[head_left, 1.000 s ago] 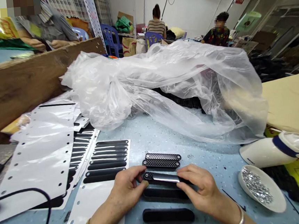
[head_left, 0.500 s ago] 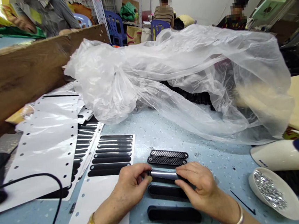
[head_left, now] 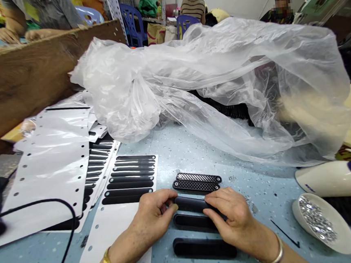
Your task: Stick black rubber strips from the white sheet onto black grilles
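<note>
Between my hands lies a glossy black strip [head_left: 190,204] with rounded ends, low over the table; whether a black bar lies beneath it I cannot tell. My left hand [head_left: 159,210] pinches its left end between thumb and fingers. At the right end, my right hand [head_left: 231,210] grips it the same way, hiding that tip. Nearer to me lie two oblong black bars [head_left: 204,248], one behind the other, the further partly covered by my right hand. Just beyond the strip are two black bars with a diamond-patterned face [head_left: 197,183] and small metal dots at their ends.
A white backing sheet [head_left: 117,235] with several black strips lies left, beside more sheets [head_left: 51,158]. Clear plastic [head_left: 189,73] covers the back. At right are a bowl [head_left: 342,244] of small metal parts, a white bottle-like object [head_left: 324,180] and a thin black rod [head_left: 284,233].
The bright reflection along the strip is gone, so its face now looks dark. Both hands keep their grip almost in place. The view has shifted slightly.
</note>
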`<state>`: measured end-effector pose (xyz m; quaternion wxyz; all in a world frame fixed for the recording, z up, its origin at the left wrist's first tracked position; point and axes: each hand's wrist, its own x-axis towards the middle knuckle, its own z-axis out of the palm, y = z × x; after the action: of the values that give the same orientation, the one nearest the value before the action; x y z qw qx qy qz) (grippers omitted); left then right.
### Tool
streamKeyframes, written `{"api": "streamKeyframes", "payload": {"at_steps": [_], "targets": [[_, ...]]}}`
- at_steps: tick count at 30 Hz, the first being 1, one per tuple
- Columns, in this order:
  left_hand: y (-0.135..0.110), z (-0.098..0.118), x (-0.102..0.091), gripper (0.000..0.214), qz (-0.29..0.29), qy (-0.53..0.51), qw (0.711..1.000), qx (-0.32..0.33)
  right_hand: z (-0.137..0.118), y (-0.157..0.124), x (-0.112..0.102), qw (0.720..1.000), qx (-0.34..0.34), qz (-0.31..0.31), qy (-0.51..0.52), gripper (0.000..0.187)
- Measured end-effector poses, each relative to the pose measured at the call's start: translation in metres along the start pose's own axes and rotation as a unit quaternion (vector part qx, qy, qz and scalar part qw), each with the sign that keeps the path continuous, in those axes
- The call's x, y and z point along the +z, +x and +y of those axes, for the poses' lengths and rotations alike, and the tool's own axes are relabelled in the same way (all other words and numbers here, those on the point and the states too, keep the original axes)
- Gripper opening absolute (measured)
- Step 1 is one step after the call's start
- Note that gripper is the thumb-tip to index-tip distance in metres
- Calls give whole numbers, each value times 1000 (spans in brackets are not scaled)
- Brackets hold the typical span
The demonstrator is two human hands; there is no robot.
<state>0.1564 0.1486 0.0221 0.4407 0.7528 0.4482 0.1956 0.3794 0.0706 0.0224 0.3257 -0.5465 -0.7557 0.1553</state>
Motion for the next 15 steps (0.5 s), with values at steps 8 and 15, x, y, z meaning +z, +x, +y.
{"api": "streamKeyframes", "payload": {"at_steps": [8,15], "targets": [[-1,-1,0,21,9,11,1000,4,-4,-1,2,1000,11,10,-16,16],[0,-3,0,20,15,22,999,25,-6,1,3,1000,19,23,-8,15]]}}
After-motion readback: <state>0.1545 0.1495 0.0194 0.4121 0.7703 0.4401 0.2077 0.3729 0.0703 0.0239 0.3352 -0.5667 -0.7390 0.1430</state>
